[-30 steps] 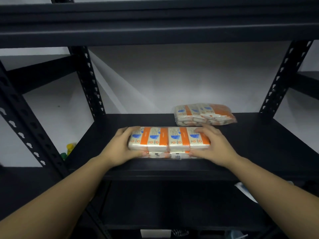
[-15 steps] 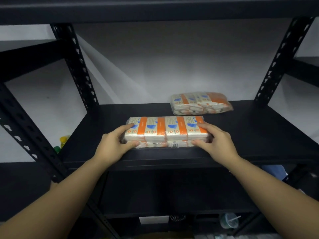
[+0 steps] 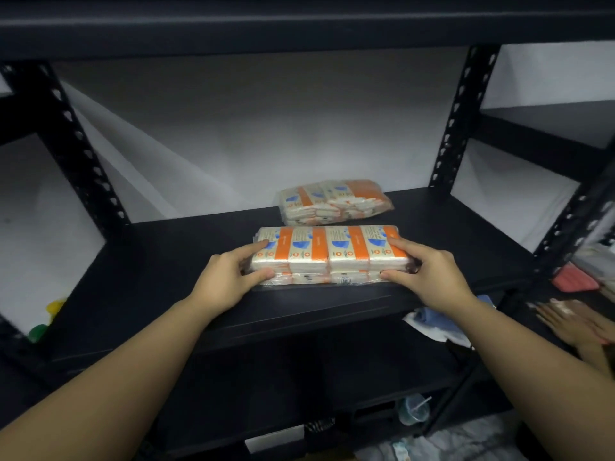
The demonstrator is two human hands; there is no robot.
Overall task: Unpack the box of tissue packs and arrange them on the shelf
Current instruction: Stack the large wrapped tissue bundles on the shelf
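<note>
Head view: a bundle of tissue packs (image 3: 331, 254) with orange bands lies on a black shelf (image 3: 159, 261) near its front edge. The left hand (image 3: 229, 281) grips the bundle's left end, fingers on top and thumb on the front face; the right hand (image 3: 429, 274) grips its right end likewise. A second bundle (image 3: 332, 202) lies just behind, near the white wall (image 3: 266, 138).

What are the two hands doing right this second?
Left hand: holding the left end of the front tissue pack, thumb and fingers pinching it.
Right hand: holding the same pack's right end.
</note>
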